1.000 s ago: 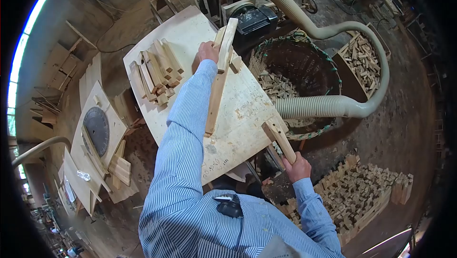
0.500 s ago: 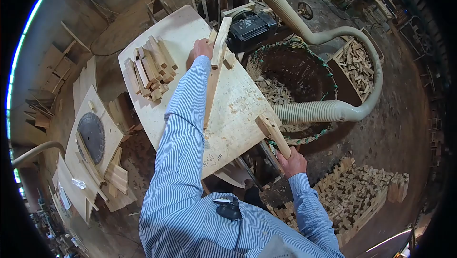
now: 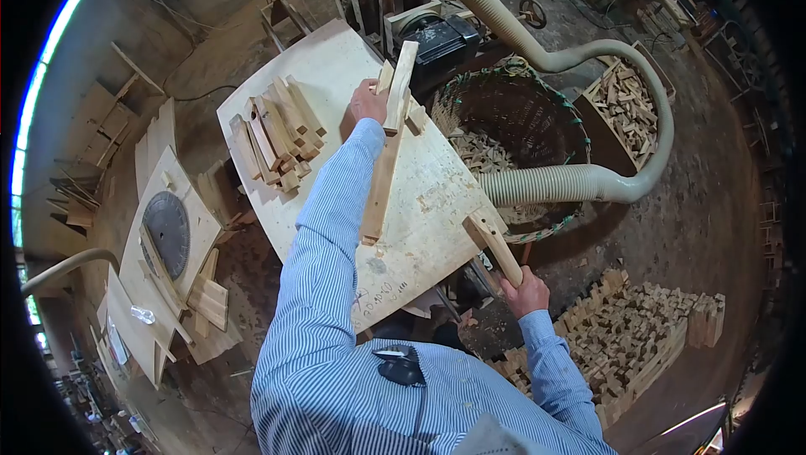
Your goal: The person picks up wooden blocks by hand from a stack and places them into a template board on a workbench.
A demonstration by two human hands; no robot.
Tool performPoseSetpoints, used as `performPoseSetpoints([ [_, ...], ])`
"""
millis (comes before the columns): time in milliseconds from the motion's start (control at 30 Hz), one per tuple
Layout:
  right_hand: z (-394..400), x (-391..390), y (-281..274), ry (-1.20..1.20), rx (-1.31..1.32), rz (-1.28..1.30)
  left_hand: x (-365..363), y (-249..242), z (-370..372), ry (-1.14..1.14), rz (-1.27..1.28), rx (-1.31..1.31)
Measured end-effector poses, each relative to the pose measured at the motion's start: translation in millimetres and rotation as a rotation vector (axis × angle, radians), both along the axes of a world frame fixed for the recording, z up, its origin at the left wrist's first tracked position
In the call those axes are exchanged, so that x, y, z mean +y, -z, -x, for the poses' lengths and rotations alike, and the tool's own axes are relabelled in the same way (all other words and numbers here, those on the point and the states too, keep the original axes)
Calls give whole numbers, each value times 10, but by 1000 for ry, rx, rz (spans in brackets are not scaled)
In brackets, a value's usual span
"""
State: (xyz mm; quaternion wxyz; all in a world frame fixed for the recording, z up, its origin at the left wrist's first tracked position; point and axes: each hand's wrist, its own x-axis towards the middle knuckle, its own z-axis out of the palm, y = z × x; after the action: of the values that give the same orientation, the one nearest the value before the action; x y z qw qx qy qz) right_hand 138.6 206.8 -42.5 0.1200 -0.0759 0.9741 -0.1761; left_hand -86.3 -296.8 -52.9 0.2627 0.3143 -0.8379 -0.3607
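My left hand (image 3: 369, 101) is closed on a short wooden block (image 3: 384, 77) at the far side of the pale worktable (image 3: 420, 195). The block lies beside an upright-looking wooden fence bar (image 3: 401, 86), above a long board (image 3: 382, 190) on the tabletop. Fingertips on the block's far side are partly hidden. At the table's right corner, my right hand (image 3: 527, 291) is wrapped round a wooden handle (image 3: 498, 249) with dark holes in its end. To the left of my left hand, several wooden blocks (image 3: 277, 132) sit in a stack.
A dark motor (image 3: 437, 39) stands behind the fence. A ribbed hose (image 3: 554, 185) crosses a wicker basket (image 3: 537, 111) of offcuts. Cut pieces (image 3: 634, 333) are piled at lower right. A second table with a round saw blade (image 3: 166, 232) stands at left.
The whole scene has shifted slightly right and down as my head moved. Both hands keep their holds, with little visible movement against the table.
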Motion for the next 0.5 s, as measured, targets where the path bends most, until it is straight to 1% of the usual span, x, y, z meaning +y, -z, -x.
performPoseSetpoints([
  [33,4,9,-7,4,-4,-2,22,-52,-19,-22,-62,-1],
  [67,6,17,-6,1,1,-2,36,-107,-38,-17,-64,-5],
  [133,2,19,-49,6,-3,0,-45,-108,-65,-113,121,55],
  [167,7,18,-72,8,-15,-3,-90,-110,-105,-87,244,100],
  [200,10,9,-106,10,-26,-5,-113,-99,-144,-81,247,93],
  [267,23,-3,-184,10,-39,-11,-136,-82,-239,158,524,-18],
  [300,22,-2,-215,6,-47,-21,-121,-90,-311,236,520,-44],
  [333,27,13,-220,13,-51,-17,-128,-47,-346,243,523,-46],
  [400,35,35,-232,-21,-31,-39,-98,-2,-379,151,307,117],
  [433,24,45,-234,-14,-40,-39,-109,-5,-396,48,257,56],
  [467,20,52,-235,-17,-37,-38,-136,-17,-385,52,255,47],
  [500,36,48,-244,-21,-28,-37,-248,58,-304,46,130,-4],
])
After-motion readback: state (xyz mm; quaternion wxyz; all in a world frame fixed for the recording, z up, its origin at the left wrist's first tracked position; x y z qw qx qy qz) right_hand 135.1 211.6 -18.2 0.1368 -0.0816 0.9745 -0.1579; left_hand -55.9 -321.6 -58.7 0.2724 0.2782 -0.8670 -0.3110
